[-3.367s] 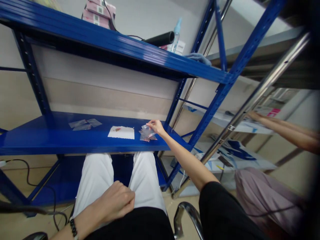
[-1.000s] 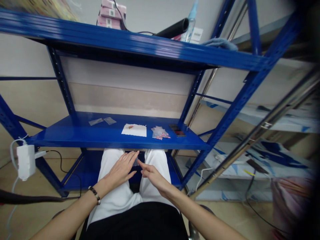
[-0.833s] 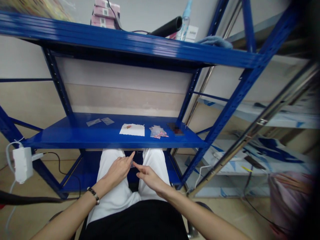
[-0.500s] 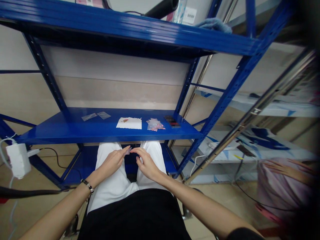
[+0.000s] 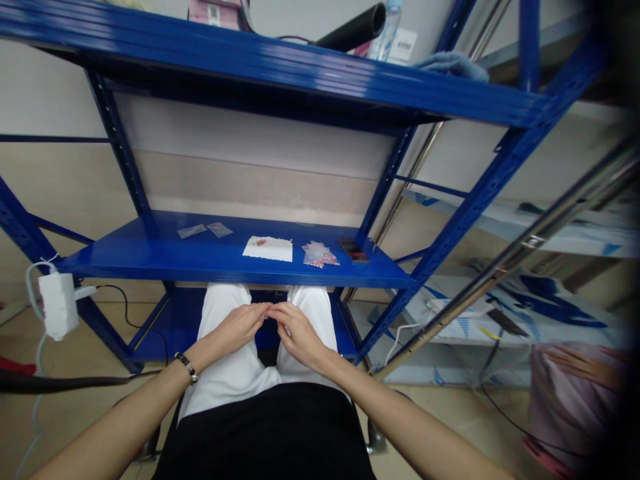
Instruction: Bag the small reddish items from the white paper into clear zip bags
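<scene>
Over my lap, my left hand (image 5: 243, 325) and my right hand (image 5: 297, 331) meet at the fingertips. Both are closed in a pinch on a small clear plastic bag, which the fingers now almost wholly hide. Beyond them, on the blue shelf (image 5: 220, 265), lies a white sheet of paper (image 5: 273, 251) with small reddish-brown bits (image 5: 261, 243) on it. To its right is a pile of clear bags with pink-and-white contents (image 5: 319, 255). Two flat clear bags, a left one (image 5: 192, 231) and a right one (image 5: 219, 230), rest farther left.
A dark blurred object (image 5: 354, 250) lies at the shelf's right end. The upper shelf (image 5: 280, 63) holds a black tube (image 5: 353, 28), a bottle (image 5: 387, 33) and a blue cloth (image 5: 453, 65). A white power adapter (image 5: 59, 305) hangs at left. Another person's hand (image 5: 583, 367) rests at right.
My right fingers have come in against my left fingertips, covering the small bag that showed before. The camera view has shifted a little, so the shelf appears farther right.
</scene>
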`<action>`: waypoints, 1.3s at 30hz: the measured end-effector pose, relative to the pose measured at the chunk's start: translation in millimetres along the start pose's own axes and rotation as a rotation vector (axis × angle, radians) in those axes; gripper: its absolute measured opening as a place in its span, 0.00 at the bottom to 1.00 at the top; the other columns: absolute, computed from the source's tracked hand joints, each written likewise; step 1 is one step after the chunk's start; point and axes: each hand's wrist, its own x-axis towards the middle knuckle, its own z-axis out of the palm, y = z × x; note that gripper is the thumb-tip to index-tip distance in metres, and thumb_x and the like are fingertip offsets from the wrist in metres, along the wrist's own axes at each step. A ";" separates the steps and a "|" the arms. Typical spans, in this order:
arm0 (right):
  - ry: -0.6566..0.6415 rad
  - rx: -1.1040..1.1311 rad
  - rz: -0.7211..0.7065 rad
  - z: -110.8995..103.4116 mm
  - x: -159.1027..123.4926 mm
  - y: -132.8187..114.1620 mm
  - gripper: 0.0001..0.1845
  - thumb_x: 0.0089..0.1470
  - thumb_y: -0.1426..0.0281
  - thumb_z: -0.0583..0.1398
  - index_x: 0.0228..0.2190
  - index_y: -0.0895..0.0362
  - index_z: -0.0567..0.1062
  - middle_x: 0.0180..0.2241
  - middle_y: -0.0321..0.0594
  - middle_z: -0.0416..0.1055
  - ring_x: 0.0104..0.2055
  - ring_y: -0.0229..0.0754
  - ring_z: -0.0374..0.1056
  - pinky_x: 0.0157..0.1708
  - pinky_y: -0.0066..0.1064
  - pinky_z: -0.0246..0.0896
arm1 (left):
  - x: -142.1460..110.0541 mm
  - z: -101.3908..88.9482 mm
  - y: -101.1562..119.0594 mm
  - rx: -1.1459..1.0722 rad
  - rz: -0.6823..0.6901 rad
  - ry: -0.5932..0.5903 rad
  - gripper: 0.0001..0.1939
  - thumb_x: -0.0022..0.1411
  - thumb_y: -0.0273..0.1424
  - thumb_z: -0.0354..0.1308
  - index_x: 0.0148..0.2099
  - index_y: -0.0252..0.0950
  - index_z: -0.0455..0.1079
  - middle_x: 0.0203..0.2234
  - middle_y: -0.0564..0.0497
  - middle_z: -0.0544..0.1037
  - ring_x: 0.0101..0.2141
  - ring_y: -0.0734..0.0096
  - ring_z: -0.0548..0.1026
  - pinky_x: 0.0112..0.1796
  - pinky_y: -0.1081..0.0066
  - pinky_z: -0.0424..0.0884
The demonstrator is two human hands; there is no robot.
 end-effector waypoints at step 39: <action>-0.160 -0.133 -0.162 -12.7 -0.6 -12.8 0.35 0.53 0.83 0.50 0.62 0.58 0.59 0.59 0.51 0.62 0.62 0.47 0.57 0.58 0.47 0.59 | 2.8 -10.6 0.3 -0.164 -0.009 0.034 0.23 0.61 0.27 0.54 0.58 0.40 0.56 0.44 0.45 0.76 0.45 0.58 0.76 0.45 0.62 0.70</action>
